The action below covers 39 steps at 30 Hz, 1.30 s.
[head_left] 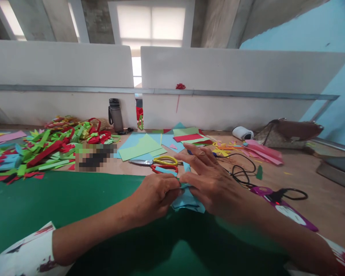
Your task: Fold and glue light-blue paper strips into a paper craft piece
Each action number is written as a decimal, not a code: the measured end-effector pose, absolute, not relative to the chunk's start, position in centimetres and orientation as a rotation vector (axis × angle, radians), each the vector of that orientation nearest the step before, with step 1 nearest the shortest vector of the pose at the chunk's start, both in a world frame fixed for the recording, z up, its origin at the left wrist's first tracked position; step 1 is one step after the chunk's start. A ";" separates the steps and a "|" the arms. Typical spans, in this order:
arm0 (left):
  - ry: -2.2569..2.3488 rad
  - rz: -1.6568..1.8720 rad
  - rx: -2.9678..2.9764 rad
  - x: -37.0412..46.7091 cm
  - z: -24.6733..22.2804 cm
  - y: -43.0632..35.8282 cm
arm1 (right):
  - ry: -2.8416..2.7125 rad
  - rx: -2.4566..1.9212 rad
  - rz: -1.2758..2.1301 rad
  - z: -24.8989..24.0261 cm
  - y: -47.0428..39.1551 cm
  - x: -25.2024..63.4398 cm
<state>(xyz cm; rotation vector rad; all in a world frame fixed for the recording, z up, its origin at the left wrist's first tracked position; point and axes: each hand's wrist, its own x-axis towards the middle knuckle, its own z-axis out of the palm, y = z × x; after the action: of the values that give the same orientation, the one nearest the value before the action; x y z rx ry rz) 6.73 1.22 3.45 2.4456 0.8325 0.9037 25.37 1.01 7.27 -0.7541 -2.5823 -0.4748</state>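
Observation:
Just above the green surface [109, 214], my left hand [158, 193] is closed, its thumb and fingertips pinching a folded light blue paper piece [189, 201]. My right hand [211, 182] grips the same piece from the other side, thumb and lower fingers on it, upper fingers raised and bent. A small blue tab [186, 167] shows between those fingers. Where the fingertips meet, the folds are hidden. Right behind my hands lie scissors [153, 165] with one yellow and one red handle. A blue paper strip [166, 171] lies at the red handle.
Green and light blue paper sheets [142, 147] lie behind the scissors. At left is a heap of cut paper strips [50, 147], with a dark bottle [115, 115] behind. A purple power strip [287, 209] with black cables, pink paper [264, 151] and a bag [290, 132] occupy the right.

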 end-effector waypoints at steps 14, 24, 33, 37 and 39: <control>0.778 1.060 1.888 6.6 1.6 0.9 | -2.361 -0.756 -0.319 6.8 1.5 25.5; 0.713 1.155 1.930 6.7 1.8 0.4 | -2.305 -0.685 -0.292 6.4 1.8 25.7; 0.686 1.135 2.075 6.5 2.6 0.2 | -2.279 -0.473 -0.439 6.6 1.5 25.4; 0.653 1.097 1.873 6.8 2.4 0.1 | -2.291 -0.394 -0.485 6.5 1.5 25.2; 0.582 1.062 1.761 7.0 2.2 0.1 | -2.287 -0.382 -0.515 6.3 1.7 25.2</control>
<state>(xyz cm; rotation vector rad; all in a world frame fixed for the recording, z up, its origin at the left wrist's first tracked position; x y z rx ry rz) 7.02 0.11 2.15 1.7607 0.5823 1.0624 25.24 1.66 6.31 -0.3821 -2.2870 -0.5154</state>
